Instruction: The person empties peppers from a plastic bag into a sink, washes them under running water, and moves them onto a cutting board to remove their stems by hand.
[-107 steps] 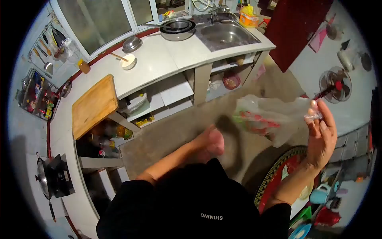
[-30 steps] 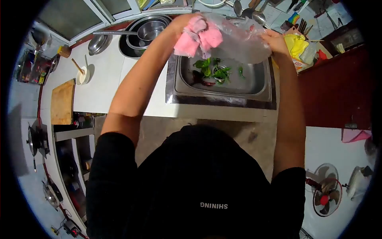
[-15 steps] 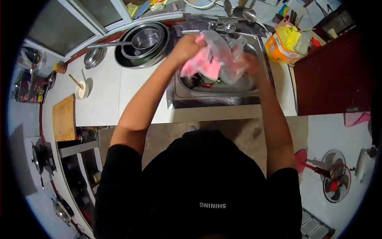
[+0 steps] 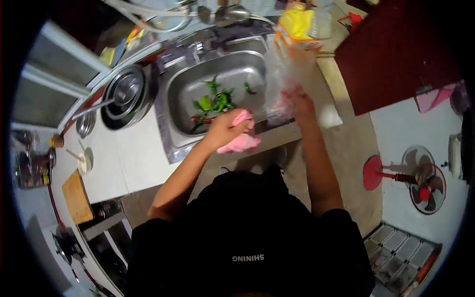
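Note:
My left hand [image 4: 225,129] is closed around a soft, crumpled pink piece [image 4: 241,143], cloth or thin plastic, at the front edge of the sink [image 4: 237,62]. To its right, my right hand [image 4: 301,105] grips a clear plastic bag [image 4: 277,74], which hangs over the sink's right side, blurred by motion. A pinkish patch shows through the bag near the fingers. On the sink floor lie several green peppers [image 4: 217,100], one apart on the right, with a red pepper [image 4: 199,119] close to my left hand.
Nested metal bowls and a pan [image 4: 123,94] stand on the white counter left of the sink. Farther left are a small white cup [image 4: 85,163] and a wooden cutting board [image 4: 77,198]. An orange and yellow bag [image 4: 299,27] sits behind the sink's right corner.
My left hand has drawn the pink piece toward my body, away from the clear bag. The view has turned right, and the peppers in the sink now show openly.

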{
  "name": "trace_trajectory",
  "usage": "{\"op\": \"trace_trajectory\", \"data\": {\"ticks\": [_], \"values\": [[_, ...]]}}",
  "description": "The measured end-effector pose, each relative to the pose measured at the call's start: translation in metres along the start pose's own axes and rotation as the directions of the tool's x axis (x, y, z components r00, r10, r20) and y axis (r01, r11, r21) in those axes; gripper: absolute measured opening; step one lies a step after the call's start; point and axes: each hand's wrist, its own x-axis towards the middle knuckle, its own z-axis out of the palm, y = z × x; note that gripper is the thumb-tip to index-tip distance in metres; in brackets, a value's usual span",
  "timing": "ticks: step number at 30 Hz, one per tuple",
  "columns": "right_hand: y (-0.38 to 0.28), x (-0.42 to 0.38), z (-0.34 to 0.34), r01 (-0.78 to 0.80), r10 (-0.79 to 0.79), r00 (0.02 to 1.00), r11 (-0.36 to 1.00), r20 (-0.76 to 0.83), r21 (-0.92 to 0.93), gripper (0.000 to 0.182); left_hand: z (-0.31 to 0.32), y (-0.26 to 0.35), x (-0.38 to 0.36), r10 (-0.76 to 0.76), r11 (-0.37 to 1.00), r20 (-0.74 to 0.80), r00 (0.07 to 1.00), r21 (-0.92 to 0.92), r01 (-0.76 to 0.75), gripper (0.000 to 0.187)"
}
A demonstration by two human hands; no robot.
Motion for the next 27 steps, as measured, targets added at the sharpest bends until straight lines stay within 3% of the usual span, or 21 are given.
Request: {"op": "trace_trajectory", "data": {"ticks": [2,3,5,7,10,13,14,16,19,21,23,27], "values": [[-0.025,0.004,-0.076,0.121,-0.123,0.992,0.924,-0.018,0.363,0.034,0.017,-0.004,0.015,-0.125,0.96,-0.02,0.992,-0.255,0.116,0.024],[-0.027,0.011,-0.125,0.304,-0.3,0.953,0.94,-0.047,0.154,0.036,0.025,-0.008,0.024,-0.176,0.949,-0.048,0.983,-0.273,0.157,0.024],[-0.035,0.028,-0.203,0.397,-0.38,0.903,0.916,-0.201,0.053,0.039,0.047,-0.016,0.047,-0.287,0.918,-0.113,0.951,-0.315,0.239,0.023],[-0.043,0.055,-0.269,0.3,-0.124,0.873,0.899,-0.472,0.318,0.04,0.077,-0.014,0.076,-0.417,0.807,-0.134,0.899,-0.509,0.298,0.022],[-0.018,0.077,-0.369,0.189,-0.224,0.935,0.971,-0.274,-0.147,0.04,0.132,0.004,0.125,-0.522,0.714,-0.146,0.84,-0.614,0.337,0.022],[0.078,0.134,-0.477,-0.254,0.037,0.762,0.935,-0.647,-0.246,0.043,0.178,0.016,0.164,-0.587,0.708,-0.149,0.796,-0.571,0.415,0.027],[0.104,0.146,-0.499,-0.405,-0.014,0.77,0.761,-0.638,-0.507,0.043,0.189,0.018,0.177,-0.595,0.701,-0.142,0.791,-0.573,0.424,0.027],[0.144,0.157,-0.529,-0.544,-0.067,0.826,0.159,-0.559,-0.824,0.044,0.205,0.029,0.197,-0.618,0.682,-0.134,0.774,-0.581,0.444,0.027],[0.186,0.158,-0.53,-0.578,-0.063,0.725,0.487,-0.686,-0.655,0.037,0.218,0.029,0.217,-0.706,0.609,-0.119,0.698,-0.605,0.513,0.028],[0.216,0.165,-0.542,-0.391,-0.026,0.918,0.098,-0.395,-0.915,0.035,0.227,0.028,0.227,-0.754,0.557,-0.115,0.646,-0.632,0.538,0.029],[0.23,0.17,-0.548,-0.164,0.095,0.98,-0.113,-0.175,-0.98,0.035,0.237,0.026,0.237,-0.777,0.54,-0.13,0.616,-0.641,0.545,0.028],[0.237,0.181,-0.536,0.064,0.276,0.96,-0.076,0.041,-0.995,0.04,0.251,0.024,0.252,-0.796,0.541,-0.157,0.585,-0.617,0.572,0.028]]}}
